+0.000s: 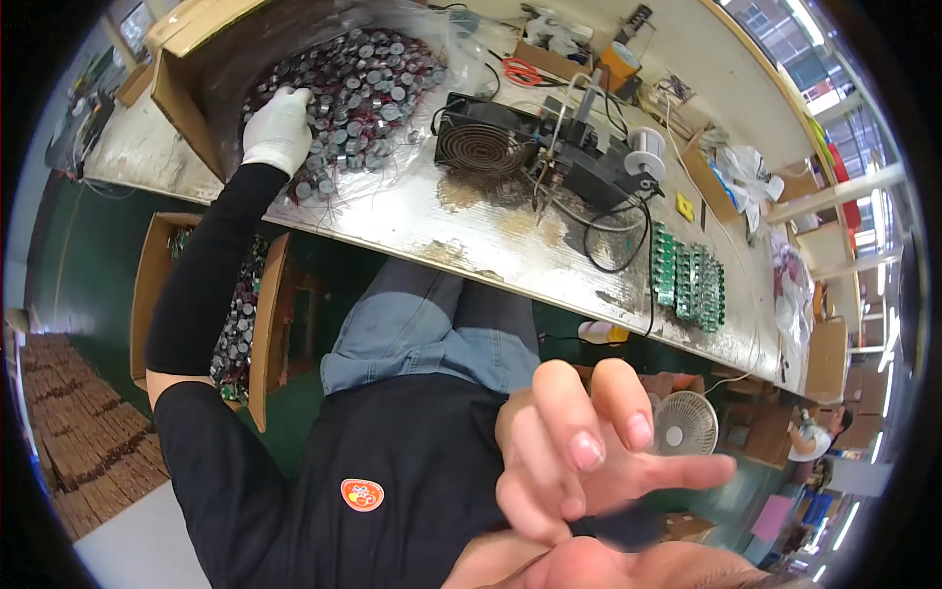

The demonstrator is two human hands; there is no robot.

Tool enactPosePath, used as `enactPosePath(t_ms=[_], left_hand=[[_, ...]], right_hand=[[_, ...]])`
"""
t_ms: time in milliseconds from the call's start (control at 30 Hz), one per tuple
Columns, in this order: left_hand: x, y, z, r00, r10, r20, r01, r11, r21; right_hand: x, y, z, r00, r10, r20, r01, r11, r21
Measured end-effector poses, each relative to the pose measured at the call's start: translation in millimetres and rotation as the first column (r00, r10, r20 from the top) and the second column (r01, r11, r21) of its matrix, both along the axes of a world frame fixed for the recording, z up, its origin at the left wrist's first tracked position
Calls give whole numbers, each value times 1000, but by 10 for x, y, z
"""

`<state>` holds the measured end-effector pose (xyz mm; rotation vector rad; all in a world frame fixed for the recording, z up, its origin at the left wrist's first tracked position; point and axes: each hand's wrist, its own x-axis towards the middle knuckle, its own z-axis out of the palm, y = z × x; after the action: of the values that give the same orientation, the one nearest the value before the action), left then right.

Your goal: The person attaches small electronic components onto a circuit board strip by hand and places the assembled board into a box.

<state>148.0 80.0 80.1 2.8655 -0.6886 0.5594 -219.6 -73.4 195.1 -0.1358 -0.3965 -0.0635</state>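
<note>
My left hand (279, 132), in a white glove and a black sleeve, rests at the left side of a heap of small round metal parts with thin red wires (363, 93). Its fingers curl down against the heap, and whatever they grip is hidden. The parts lie on a clear plastic sheet (432, 59), beside an open cardboard box (186, 108) lying on its side. Bare and raised close to the camera, my right hand (579, 442) holds nothing. Its fingers are loosely bent and spread apart, away from the worktable (392, 221).
A black fan unit (479, 142) and a fixture with a wire spool (645, 152) stand mid-table. Rows of green circuit boards (687, 280) lie to their right. Under the table edge is a parts-filled carton (265, 334); a white fan (685, 424) and another person (812, 437) are at right.
</note>
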Motion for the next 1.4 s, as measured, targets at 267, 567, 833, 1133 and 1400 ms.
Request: enactPosePath(t_ms=[267,567,833,1133,1400], left_hand=[[-405,-246,103,976,-191,-108,162,960,-230],[-681,-713,-288,990,-59,-129,40,989,-140],[-627,-722,-206,976,31,-215,-19,998,57],[-798,-396,-258,833,-378,-404,-155,541,-826],[-1240,-269,-320,593,-684,-425,-386,222,-896]], right_hand=[[-114,-584,-1086,822,-561,-91,489,780,-391],[-909,-868,-2075,697,-595,-399,453,798,-398],[-604,-686,-1087,794,-604,69,575,710,-407],[-48,-209,68,921,-370,125,390,884,-257],[621,43,96,961,-275,28,274,934,-231]])
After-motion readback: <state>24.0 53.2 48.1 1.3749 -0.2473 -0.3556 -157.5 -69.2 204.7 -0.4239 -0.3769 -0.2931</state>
